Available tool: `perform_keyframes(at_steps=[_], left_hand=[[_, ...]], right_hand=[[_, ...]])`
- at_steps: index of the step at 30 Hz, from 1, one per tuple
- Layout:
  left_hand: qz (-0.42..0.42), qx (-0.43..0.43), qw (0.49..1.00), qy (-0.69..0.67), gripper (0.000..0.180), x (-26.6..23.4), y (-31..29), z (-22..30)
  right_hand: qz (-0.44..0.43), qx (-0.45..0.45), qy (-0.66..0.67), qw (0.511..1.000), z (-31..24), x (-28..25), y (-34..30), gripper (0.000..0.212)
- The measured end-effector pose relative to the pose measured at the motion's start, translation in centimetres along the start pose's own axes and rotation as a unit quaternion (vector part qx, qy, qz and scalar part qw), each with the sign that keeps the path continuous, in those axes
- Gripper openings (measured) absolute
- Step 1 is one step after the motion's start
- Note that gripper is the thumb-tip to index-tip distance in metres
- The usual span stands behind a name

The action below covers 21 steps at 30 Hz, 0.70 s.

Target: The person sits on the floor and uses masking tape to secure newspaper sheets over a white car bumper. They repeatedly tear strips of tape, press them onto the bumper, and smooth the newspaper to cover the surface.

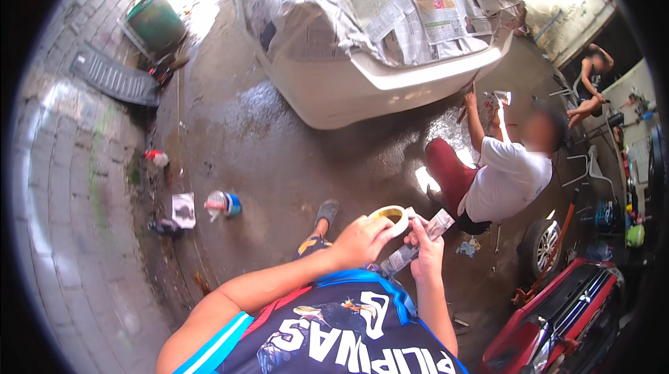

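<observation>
In front of my chest, my left hand (361,242) is closed round the near side of a roll of masking tape (400,228), pale with a yellowish inner ring. Close against it, my right hand (426,252) grips a folded strip of newspaper (440,223). The strip slants past the fingers on both sides. Fingertips of the right hand meet the tape's edge; whether tape is stuck to the paper I cannot tell. Ahead stands a white car whose bumper (327,88) is bare, while newspaper sheets (376,8) cover the body above it.
A co-worker in a white shirt (516,172) squats at the right, one hand near the bumper. Another person (591,85) sits farther back. A wheel (543,247) and a red car part (550,318) lie lower right. Containers (223,204) and a green drum (155,22) stand left.
</observation>
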<state>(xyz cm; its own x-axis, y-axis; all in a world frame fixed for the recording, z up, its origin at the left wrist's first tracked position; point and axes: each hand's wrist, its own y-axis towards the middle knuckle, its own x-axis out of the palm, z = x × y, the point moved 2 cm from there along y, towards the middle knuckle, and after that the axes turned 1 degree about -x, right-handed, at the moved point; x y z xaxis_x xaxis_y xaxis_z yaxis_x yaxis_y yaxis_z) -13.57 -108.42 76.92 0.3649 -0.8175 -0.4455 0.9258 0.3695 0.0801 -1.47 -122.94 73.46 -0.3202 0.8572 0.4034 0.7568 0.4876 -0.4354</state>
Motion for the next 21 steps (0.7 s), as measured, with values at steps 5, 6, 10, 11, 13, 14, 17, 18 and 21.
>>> perform_keyframes(at_steps=[5,6,10,11,13,14,17,18,21], left_hand=[[0.049,0.008,0.998,-0.025,0.019,6.8,-6.1,3.6],[0.068,-0.002,0.997,-0.042,0.019,8.4,-7.3,4.5],[0.084,0.028,0.996,-0.013,0.021,12.0,-11.5,8.5],[0.092,0.008,0.996,-0.022,0.023,12.6,-12.5,9.4],[0.106,-0.038,0.993,-0.046,0.028,13.5,-14.3,11.1],[0.102,-0.077,0.986,-0.105,0.039,13.9,-14.8,11.5],[0.065,-0.228,0.968,-0.078,0.05,14.7,-16.2,12.1],[0.026,-0.262,0.96,-0.093,0.048,14.9,-16.5,11.9],[-0.02,-0.304,0.936,-0.175,0.039,15.1,-17.5,10.5]], right_hand=[[-0.119,0.054,-0.045,0.99,-0.5,-6.7,-3.1,0.039],[-0.142,0.056,-0.039,0.988,-0.7,-7.7,-3.7,0.044],[-0.172,0.067,-0.082,0.979,-2.1,-11.0,-6.8,0.024],[-0.161,0.054,-0.081,0.982,-2.5,-11.6,-7.7,0.023],[-0.162,0.017,-0.075,0.984,-3.2,-12.4,-9.3,0.021],[-0.177,-0.013,-0.053,0.983,-3.6,-12.8,-10.1,0.021],[-0.212,-0.063,-0.082,0.972,-3.6,-13.1,-12.5,0.023],[-0.222,-0.054,-0.108,0.967,-3.1,-13.1,-13.3,0.023],[-0.232,-0.017,-0.113,0.966,-1.5,-12.9,-14.6,0.02]])
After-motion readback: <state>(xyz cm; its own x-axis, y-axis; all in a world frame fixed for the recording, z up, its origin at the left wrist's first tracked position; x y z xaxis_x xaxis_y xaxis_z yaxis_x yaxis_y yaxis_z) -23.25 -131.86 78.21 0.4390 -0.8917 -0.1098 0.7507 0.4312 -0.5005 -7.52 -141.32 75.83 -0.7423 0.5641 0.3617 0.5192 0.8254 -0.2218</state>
